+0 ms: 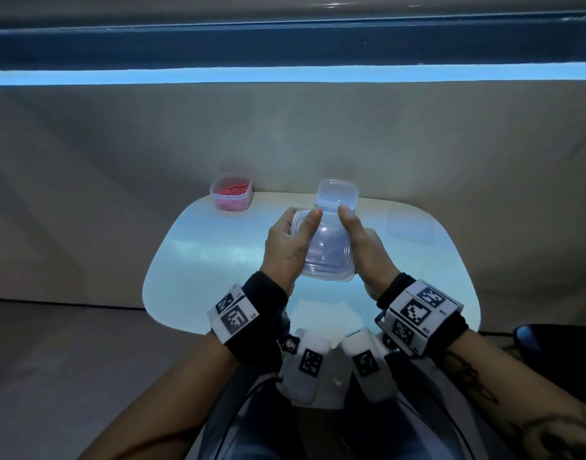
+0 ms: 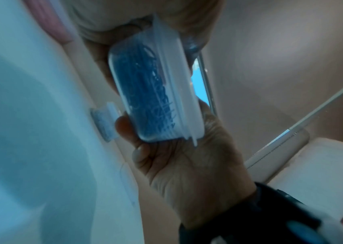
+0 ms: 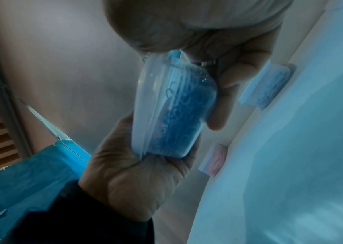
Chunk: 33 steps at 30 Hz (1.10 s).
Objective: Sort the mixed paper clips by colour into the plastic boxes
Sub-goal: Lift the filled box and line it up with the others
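Both wrists sit closest to my head camera, and just past them my left hand (image 1: 285, 247) and right hand (image 1: 364, 250) clamp the box of blue clips (image 1: 325, 250) between them, lifted clear of the desk (image 1: 192, 267) above its middle. On each hand the fingers curl under the box and the thumb lies along the lid (image 1: 326, 240), tips near its far edge. My wrist views show the blue clips (image 2: 153, 99) packed inside, lid edge-on and seated along the rim.

I judge the sorting itself done for this colour — what I have in hand is pressing the lid shut. Next calls for even thumb pressure around the rim, then setting the box down at the far edge beside the others.

That box is nearly square, so it has no real long axis; its lid faces up toward me, tipped slightly, near edge lower.

Beyond it, another clear box (image 1: 336, 194) stands at the far edge, apparently with pale blue clips inside. A box of pink clips (image 1: 232, 194) sits uncovered at the far left corner. Toward the far right lies a loose lid (image 1: 409, 227), flat — faint, hard to make out.
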### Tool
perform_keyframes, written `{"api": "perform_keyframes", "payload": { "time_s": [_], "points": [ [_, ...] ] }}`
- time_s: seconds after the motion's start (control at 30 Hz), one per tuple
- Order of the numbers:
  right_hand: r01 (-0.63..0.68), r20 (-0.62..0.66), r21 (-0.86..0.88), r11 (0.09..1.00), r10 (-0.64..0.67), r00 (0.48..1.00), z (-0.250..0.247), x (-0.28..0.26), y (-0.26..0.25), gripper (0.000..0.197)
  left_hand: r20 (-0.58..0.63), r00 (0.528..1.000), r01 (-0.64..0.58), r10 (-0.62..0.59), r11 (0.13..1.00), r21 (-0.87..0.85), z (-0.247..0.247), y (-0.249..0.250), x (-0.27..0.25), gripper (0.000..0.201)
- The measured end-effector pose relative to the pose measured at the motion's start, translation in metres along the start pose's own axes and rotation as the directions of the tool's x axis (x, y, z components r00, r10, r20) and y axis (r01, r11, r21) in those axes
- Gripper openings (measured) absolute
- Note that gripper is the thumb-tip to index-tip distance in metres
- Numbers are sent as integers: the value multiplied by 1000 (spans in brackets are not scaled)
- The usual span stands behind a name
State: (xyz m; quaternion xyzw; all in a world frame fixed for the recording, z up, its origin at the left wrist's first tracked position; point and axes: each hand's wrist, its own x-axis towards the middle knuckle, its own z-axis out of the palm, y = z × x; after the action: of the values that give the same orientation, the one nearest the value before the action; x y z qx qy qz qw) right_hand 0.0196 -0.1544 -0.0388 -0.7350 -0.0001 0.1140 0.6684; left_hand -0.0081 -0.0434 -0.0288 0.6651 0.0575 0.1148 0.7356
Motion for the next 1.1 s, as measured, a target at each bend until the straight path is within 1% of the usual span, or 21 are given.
{"api": "perform_keyframes", "payload": {
  "time_s": [0.07, 0.1, 0.13, 0.2, 0.23, 0.27, 0.3, 0.37, 0.4, 0.47, 0.5, 0.53, 0.57, 0.6, 0.63, 0.7, 0.73, 0.77, 0.87, 0.97, 1.1],
  "points": [
    [11, 45, -38, 999, -9, 999, -2, -1, 0, 80, 19, 998, 54, -53, 996, -67, -1, -1, -1, 13],
    [9, 82, -79, 997, -2, 997, -4, -2, -2, 78, 43, 997, 73, -70, 995, -65, -3, -2, -1, 12],
    [0, 114, -122, 992, 14, 993, -7, -2, -5, 75, 72, 995, 72, -71, 997, -10, -7, -5, 1, 19],
    [-34, 129, -183, 983, 58, 990, -14, 0, -12, 67, 184, 983, -16, -27, 973, 230, -18, -5, 2, 56],
    [-48, 115, -198, 979, 72, 991, -17, 2, -15, 62, 267, 964, -120, 13, 913, 390, -24, -3, 2, 79],
    [-55, 99, -213, 976, 77, 992, -19, 4, -17, 59, 368, 929, -250, 41, 803, 541, -28, 0, 4, 100],
    [-52, 96, -238, 970, 76, 992, -18, 7, -18, 57, 453, 890, -373, 45, 642, 669, -31, 6, 5, 114],
    [-32, 128, -296, 955, 73, 989, -12, 9, -21, 56, 503, 863, -495, 50, 280, 822, -33, 16, 6, 120],
    [-24, 155, -309, 951, 75, 985, -9, 9, -22, 55, 513, 854, -521, 92, 145, 841, -33, 19, 9, 115],
    [-17, 213, -313, 949, 87, 973, -4, 9, -27, 55, 562, 813, -567, 154, -15, 824, -34, 20, 16, 105],
    [-11, 230, -329, 944, 92, 969, -3, 11, -30, 55, 565, 818, -562, 111, -54, 825, -33, 22, 21, 102],
    [8, 217, -397, 918, 86, 972, -3, 16, -31, 56, 540, 841, -536, 43, -84, 840, -33, 23, 28, 102],
    [45, 170, -531, 846, 55, 984, -5, 23, -31, 57, 497, 867, -498, -34, -115, 860, -34, 23, 38, 103],
    [83, 108, -704, 705, -9, 994, -8, 33, -28, 57, 449, 888, -459, -96, -147, 876, -36, 21, 52, 103],
    [103, 73, -852, 514, -79, 994, -11, 44, -25, 55, 406, 904, -425, -135, -172, 889, -36, 19, 67, 104],
    [158, 136, -974, 163, -141, 981, -18, 66, -16, 51, 345, 922, -377, -175, -196, 905, -32, 8, 96, 102],
    [198, 193, -979, 38, -118, 974, -22, 78, -11, 52, 328, 926, -364, -188, -208, 908, -28, 1, 107, 97],
    [224, 225, -974, -26, -70, 972, -25, 88, -6, 55, 312, 929, -354, -200, -229, 907, -24, -7, 114, 89],
    [234, 234, -972, -10, 26, 972, -36, 111, 2, 54, 307, 937, -346, -170, -312, 885, -14, -25, 127, 75],
    [271, 271, -962, 18, -11, 962, -44, 117, 4, 47, 299, 938, -340, -173, -311, 887, -7, -33, 135, 80],
    [292, 289, -954, 69, -41, 956, -53, 119, 2, 37, 260, 952, -298, -162, -302, 905, 0, -36, 143, 77]
  ]
}}
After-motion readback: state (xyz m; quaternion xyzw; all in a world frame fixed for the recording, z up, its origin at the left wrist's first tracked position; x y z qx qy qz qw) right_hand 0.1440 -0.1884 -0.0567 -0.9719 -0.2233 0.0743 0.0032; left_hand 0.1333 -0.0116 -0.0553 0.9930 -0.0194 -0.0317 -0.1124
